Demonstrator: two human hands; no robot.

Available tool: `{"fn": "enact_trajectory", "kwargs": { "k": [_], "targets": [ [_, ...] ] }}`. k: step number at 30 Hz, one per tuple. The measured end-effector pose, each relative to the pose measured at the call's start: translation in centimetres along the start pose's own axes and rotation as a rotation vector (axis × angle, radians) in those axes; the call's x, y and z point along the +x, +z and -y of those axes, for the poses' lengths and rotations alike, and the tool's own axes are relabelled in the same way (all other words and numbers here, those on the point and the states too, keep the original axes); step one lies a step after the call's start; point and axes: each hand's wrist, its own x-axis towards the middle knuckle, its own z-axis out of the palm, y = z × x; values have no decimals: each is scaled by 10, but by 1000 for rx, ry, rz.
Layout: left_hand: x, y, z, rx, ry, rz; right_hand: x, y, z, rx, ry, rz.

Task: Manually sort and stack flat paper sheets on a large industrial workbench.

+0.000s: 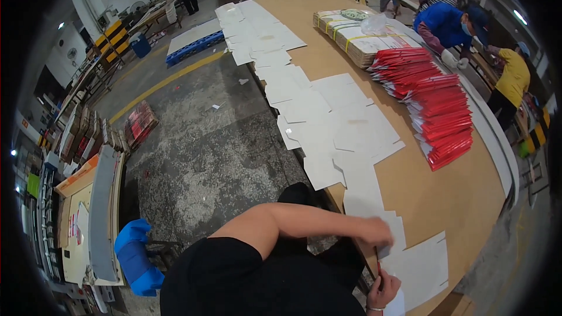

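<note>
My left hand (376, 232) reaches across to the table's near edge, over white die-cut card sheets (366, 184). It is slightly smeared, with the fingers curled, and whether anything is in them is hidden. Closer to me, my right hand (383, 291) is closed at the table edge, beside another white card sheet (418, 269). A thin red piece (379, 268) shows at its fingertips, too small to name. The white sheets overlap in a long row along the table's left side, with cut slots and flaps at their edges.
Red folded cartons (439, 111) lie fanned out on the brown tabletop (433, 199). Behind them stands a strapped stack of flat cardboard (357, 35). A co-worker in blue (439, 26) leans in at the far right. A blue-covered stool (137, 257) stands at my left.
</note>
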Motion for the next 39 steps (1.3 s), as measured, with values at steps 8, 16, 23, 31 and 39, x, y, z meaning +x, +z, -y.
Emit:
{"fn": "enact_trajectory", "kwargs": {
  "k": [8,16,23,31,39],
  "targets": [
    [-8,7,-77,411,-117,169,-20,-18,25,220,174,33],
    [-10,46,-130,465,-91,159,-87,37,-42,651,933,-249],
    [-2,26,-84,22,141,45,12,-9,6,-571,-43,-399],
    [-50,-82,-55,259,-513,498,81,-5,21,-335,296,603],
    [-106,-45,13,451,-119,-1,49,26,10,-424,46,388]
  ]
}}
